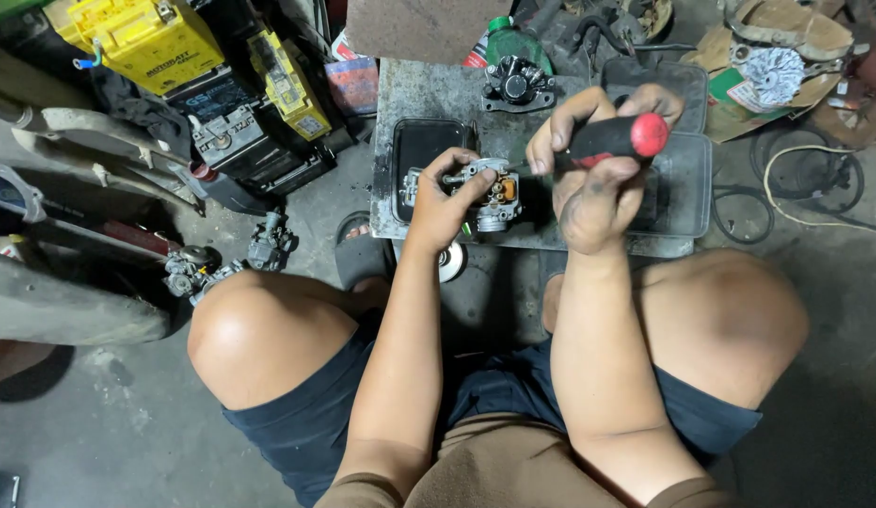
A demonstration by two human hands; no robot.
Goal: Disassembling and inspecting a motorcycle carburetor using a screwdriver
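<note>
My left hand (445, 193) grips a small metal carburetor (490, 196) with a brass part showing inside, held over a low grey metal work slab (438, 94). My right hand (598, 160) is closed around a screwdriver with a black and red handle (619, 137). Its thin shaft points left into the carburetor body. Both knees frame the slab from below.
A black tray (419, 141) and a clear plastic tray (683, 179) sit on the slab, with a brake caliper (516, 85) at its far edge. Yellow and black batteries (175, 56) stand at left. More carburetor parts (222, 259) lie on the concrete floor. Cables coil at right.
</note>
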